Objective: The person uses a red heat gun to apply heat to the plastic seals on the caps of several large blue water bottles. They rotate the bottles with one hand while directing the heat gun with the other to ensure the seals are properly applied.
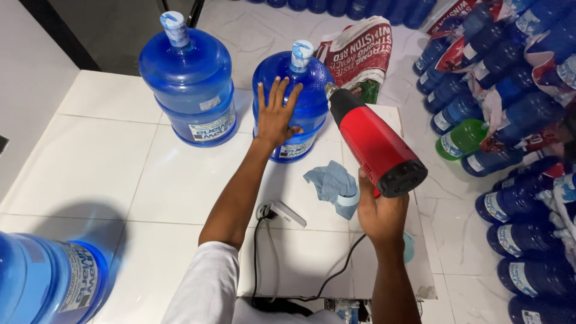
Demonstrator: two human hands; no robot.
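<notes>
1. My left hand (277,115) lies flat, fingers spread, on the blue water jug (292,102) at upper centre of the white table (108,168).
2. My right hand (379,213) grips the red heat gun (373,141) — nozzle toward the jug's cap (302,55).

Near blue jug (51,279) cut off at lower-left edge, heat gun's handle hidden in right hand (381,213)

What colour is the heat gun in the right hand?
Red body with black rear end, seen in the head view: heat gun, right hand.
</notes>
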